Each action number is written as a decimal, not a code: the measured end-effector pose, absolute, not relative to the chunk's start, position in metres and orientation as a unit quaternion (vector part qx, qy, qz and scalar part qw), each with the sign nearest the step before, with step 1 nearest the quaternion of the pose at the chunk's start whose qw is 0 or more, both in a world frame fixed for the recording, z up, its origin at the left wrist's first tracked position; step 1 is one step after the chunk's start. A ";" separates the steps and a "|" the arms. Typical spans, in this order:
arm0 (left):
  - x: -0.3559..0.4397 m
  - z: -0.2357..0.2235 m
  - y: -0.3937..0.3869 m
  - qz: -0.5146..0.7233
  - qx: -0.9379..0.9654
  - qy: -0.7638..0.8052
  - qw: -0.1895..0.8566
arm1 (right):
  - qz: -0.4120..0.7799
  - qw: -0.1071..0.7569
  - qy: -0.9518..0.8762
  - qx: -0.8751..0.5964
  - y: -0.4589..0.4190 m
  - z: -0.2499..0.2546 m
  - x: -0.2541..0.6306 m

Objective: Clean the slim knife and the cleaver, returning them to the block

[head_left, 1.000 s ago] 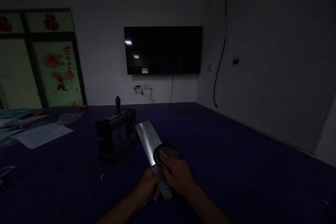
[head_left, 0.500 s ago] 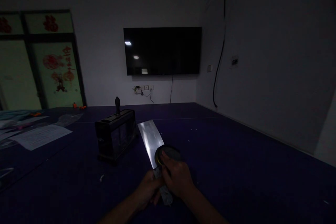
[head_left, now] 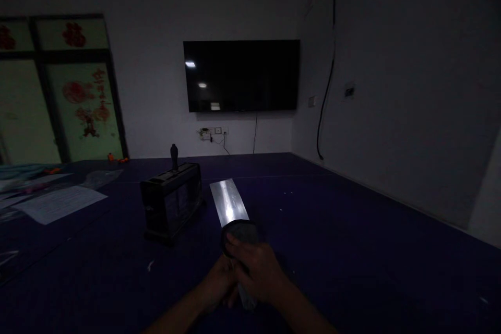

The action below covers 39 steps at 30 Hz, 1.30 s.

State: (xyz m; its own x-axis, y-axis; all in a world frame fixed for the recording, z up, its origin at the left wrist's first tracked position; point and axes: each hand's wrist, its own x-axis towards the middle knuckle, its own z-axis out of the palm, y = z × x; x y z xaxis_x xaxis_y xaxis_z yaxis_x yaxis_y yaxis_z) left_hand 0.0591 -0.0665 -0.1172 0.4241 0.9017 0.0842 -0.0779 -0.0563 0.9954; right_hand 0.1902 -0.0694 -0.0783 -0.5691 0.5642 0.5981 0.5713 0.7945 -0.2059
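Probably the blade [head_left: 229, 199] is stiff, safest by its handle [head_left: 247, 300], which left fingers [head_left: 231, 298] clasp, while right fingers [head_left: 237, 247] grip a disc [head_left: 245, 230].

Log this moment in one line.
left hand: holds knife by handle | right hand: holds dark disc over blade | black box: left of knife

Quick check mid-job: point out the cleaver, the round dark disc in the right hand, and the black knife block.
Cleaver [head_left: 229, 201]: head view, on the shiny blade.
Round dark disc [head_left: 245, 229]: head view, on its camera-facing side.
Black knife block [head_left: 182, 204]: head view, on its long side.
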 end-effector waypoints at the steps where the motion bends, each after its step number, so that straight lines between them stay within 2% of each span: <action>1: 0.059 -0.118 -0.066 0.410 0.599 0.344 0.596 | -0.004 0.331 -0.888 -0.320 -0.069 -0.078 0.190; 7: 0.059 -0.120 -0.065 0.406 0.598 0.357 0.592 | -0.021 0.272 -0.904 -0.329 -0.072 -0.070 0.191; 12: 0.058 -0.121 -0.065 0.390 0.613 0.371 0.579 | -0.026 0.258 -0.897 -0.357 -0.075 -0.066 0.188; 28: 0.055 -0.112 -0.066 0.415 0.576 0.336 0.620 | -0.007 0.291 -0.839 -0.459 -0.067 -0.067 0.190; 39: 0.052 -0.113 -0.068 0.381 0.588 0.319 0.638 | -0.034 0.319 -0.806 -0.497 -0.064 -0.063 0.195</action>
State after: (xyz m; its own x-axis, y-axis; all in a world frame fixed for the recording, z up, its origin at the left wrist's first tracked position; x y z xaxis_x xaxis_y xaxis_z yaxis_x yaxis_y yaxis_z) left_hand 0.0516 -0.0675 -0.1134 0.5056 0.8618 0.0402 -0.1115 0.0191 0.9936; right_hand 0.1952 -0.0641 -0.0630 -0.3016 0.7804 0.5477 0.8234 0.5029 -0.2630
